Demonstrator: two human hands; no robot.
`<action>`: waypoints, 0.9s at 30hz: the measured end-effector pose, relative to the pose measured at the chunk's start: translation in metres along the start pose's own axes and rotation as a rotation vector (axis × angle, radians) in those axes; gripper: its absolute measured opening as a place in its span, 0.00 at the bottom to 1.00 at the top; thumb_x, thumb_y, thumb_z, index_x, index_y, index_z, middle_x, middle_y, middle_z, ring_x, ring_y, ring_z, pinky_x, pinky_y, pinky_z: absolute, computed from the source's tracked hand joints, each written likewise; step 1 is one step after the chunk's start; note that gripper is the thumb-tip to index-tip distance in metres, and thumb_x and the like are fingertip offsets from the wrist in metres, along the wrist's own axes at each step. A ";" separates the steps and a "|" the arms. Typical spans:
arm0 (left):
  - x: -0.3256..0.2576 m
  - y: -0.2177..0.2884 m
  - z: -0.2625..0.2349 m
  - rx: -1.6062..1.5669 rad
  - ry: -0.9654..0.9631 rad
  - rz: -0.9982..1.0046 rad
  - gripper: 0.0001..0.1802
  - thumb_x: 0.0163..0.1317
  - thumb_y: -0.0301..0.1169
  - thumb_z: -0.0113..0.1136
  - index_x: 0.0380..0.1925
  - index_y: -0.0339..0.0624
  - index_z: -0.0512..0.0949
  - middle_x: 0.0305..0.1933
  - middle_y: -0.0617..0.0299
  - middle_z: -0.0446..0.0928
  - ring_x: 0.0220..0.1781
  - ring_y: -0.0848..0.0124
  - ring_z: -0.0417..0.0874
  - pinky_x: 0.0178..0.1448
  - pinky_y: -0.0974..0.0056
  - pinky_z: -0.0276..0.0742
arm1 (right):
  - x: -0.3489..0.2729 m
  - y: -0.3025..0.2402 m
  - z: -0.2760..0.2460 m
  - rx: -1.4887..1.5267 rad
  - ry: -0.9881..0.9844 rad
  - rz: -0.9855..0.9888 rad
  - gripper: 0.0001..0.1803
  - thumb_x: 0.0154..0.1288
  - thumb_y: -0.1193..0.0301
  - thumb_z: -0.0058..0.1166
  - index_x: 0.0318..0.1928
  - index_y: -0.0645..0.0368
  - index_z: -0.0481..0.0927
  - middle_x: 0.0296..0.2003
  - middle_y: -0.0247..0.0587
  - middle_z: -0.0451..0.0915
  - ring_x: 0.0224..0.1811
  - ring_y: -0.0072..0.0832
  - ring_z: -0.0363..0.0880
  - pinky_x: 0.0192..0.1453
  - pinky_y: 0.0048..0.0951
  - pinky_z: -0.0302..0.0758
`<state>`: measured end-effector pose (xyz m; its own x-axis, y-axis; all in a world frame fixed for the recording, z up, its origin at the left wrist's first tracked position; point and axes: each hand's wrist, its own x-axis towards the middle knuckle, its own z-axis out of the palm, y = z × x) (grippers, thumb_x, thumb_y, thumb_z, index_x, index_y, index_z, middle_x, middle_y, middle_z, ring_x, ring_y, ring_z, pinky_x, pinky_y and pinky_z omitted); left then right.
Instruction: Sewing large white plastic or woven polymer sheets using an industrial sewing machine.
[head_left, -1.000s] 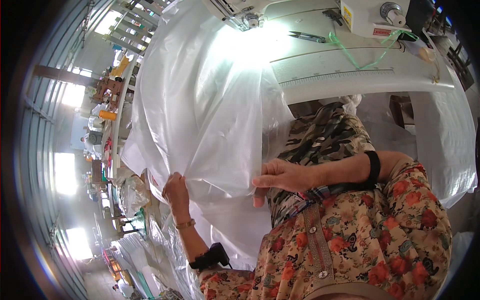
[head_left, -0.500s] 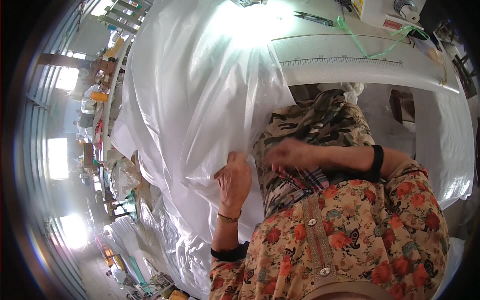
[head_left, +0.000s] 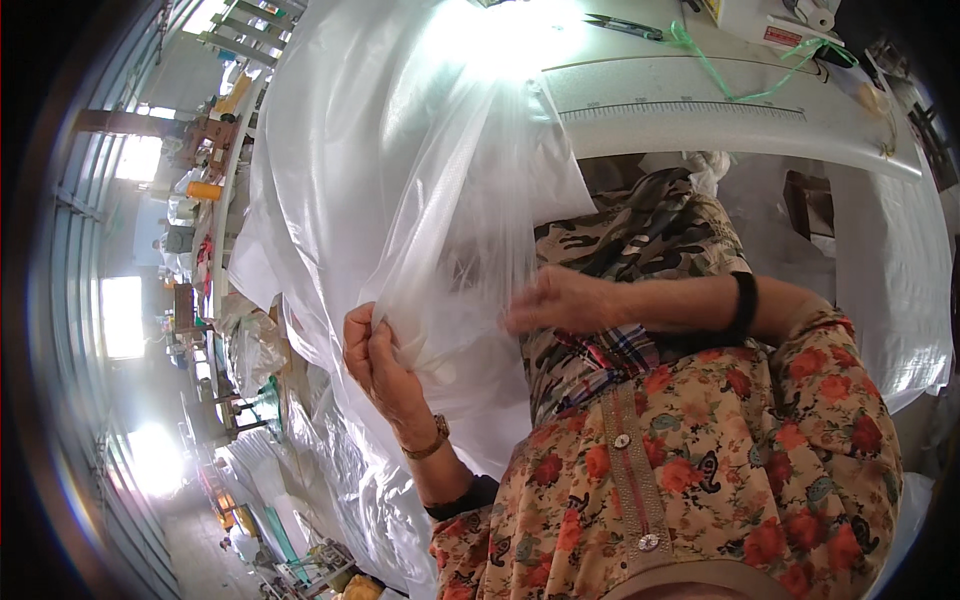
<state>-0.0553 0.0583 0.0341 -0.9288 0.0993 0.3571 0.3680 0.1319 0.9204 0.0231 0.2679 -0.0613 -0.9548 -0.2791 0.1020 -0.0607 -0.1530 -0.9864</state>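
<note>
A large sheet of thin white translucent plastic [head_left: 400, 160] hangs from the pale work table [head_left: 700, 110] down over my lap. My left hand [head_left: 375, 360] is closed on a gathered fold of the sheet near its lower edge. My right hand [head_left: 560, 300], blurred, lies against the same fold just to the right, its fingers pinching the plastic. A black band sits on my right wrist and a gold bracelet on the left. I wear a flowered top and camouflage-patterned cloth over my knees.
Scissors [head_left: 625, 25] and a green plastic strap [head_left: 760, 70] lie on the table top, beside a sewing machine base [head_left: 770, 20]. More white plastic sheeting [head_left: 890, 270] hangs at the right. To the left, a long workshop row with piled sheets and bright windows [head_left: 125, 315].
My left hand has risen from low on the sheet to meet my right hand. The plastic is now bunched higher between both hands, and the view has tilted downward.
</note>
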 end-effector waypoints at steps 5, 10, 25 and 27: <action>-0.022 0.003 0.026 0.595 -0.489 0.408 0.17 0.57 0.27 0.64 0.46 0.38 0.73 0.29 0.51 0.79 0.25 0.62 0.79 0.30 0.59 0.72 | -0.050 -0.078 0.022 -0.374 -0.067 0.003 0.11 0.68 0.68 0.51 0.40 0.65 0.79 0.27 0.39 0.82 0.33 0.27 0.82 0.38 0.31 0.76; -0.050 0.010 0.038 0.878 -0.590 0.304 0.07 0.62 0.26 0.56 0.39 0.38 0.74 0.29 0.48 0.76 0.30 0.53 0.79 0.32 0.57 0.71 | -0.069 -0.057 0.031 0.115 0.362 0.183 0.07 0.68 0.73 0.50 0.41 0.66 0.72 0.28 0.48 0.81 0.32 0.33 0.84 0.36 0.33 0.78; -0.065 -0.018 0.052 0.028 -0.705 -0.203 0.07 0.62 0.24 0.56 0.41 0.37 0.76 0.21 0.61 0.74 0.22 0.76 0.69 0.28 0.68 0.66 | -0.065 -0.059 0.037 -0.769 -0.008 -0.097 0.12 0.61 0.64 0.55 0.32 0.61 0.75 0.17 0.49 0.75 0.23 0.48 0.79 0.28 0.42 0.74; -0.063 -0.023 0.046 0.057 -0.780 -0.243 0.14 0.68 0.34 0.55 0.46 0.35 0.74 0.31 0.67 0.79 0.32 0.81 0.75 0.38 0.74 0.72 | -0.060 -0.058 0.040 -0.775 -0.013 -0.121 0.12 0.61 0.65 0.55 0.31 0.62 0.75 0.17 0.50 0.75 0.23 0.47 0.79 0.28 0.42 0.74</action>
<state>-0.0032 0.0946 -0.0167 -0.6931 0.7160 -0.0835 0.1822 0.2861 0.9407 0.0956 0.2558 -0.0052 -0.9254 -0.3147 0.2112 -0.3544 0.5209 -0.7766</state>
